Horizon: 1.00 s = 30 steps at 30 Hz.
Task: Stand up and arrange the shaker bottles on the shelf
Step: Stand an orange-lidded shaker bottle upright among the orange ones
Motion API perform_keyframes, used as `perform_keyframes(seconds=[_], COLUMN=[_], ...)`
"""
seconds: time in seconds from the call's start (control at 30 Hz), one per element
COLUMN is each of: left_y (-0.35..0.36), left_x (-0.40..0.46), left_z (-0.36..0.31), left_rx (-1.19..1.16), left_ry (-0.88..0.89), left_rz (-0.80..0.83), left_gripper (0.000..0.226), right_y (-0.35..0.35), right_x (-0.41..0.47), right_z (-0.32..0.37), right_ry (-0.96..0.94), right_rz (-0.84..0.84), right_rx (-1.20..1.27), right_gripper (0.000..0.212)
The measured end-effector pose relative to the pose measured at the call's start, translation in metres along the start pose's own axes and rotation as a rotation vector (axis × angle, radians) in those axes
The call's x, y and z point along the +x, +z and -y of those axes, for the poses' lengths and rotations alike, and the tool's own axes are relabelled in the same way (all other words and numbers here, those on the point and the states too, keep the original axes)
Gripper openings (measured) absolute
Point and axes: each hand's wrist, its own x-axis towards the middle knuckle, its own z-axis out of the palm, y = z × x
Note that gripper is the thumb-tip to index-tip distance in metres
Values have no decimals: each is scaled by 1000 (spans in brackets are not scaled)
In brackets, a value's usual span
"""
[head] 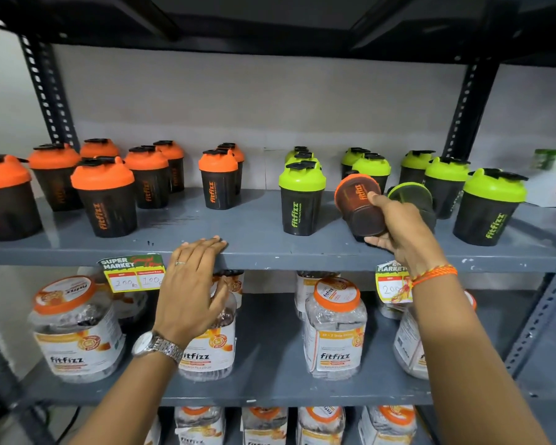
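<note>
Right hand fingers wrapped around tipped orange-lidded dark plastic shaker bottle among green-lidded shakers on grey metal shelf, left hand open, empty, fingertips on shelf edge; next likely needs uprighting, moving left to orange group

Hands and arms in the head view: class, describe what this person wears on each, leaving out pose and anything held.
The left hand has a thin silver ring on one finger and a silver metal-link wristwatch at the wrist. The right hand has an orange braided thread band around the wrist. Both forearms are bare; no sleeves show.
</note>
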Motion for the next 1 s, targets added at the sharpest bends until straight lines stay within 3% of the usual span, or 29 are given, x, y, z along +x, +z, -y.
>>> perform_keyframes(seconds=[0.17,0.27,0.33,0.47,0.6,1.0], left_y=[-8,-11,-12,-17,-18,-17], left_x=[0,-1,-2,-4,-6,-7], left_z=[1,6,11,14,14,16], left_rx=[42,79,86,70,70,34], left_ry=[6,47,58,46,50,81], left_rz=[62,97,114,112,94,96], left_gripper=[66,67,65,63,62,63], right_y=[0,6,13,35,69,190], right_x=[-19,-44,-60,-78,-83,-42], right_z=[16,35,46,62,65,17], right_ry=[-67,-186,-283,-389,-448,-462], right_rz=[61,107,178,375,506,775], right_rx=[291,375,397,416,391,-52], right_gripper=[41,18,15,25,56,78])
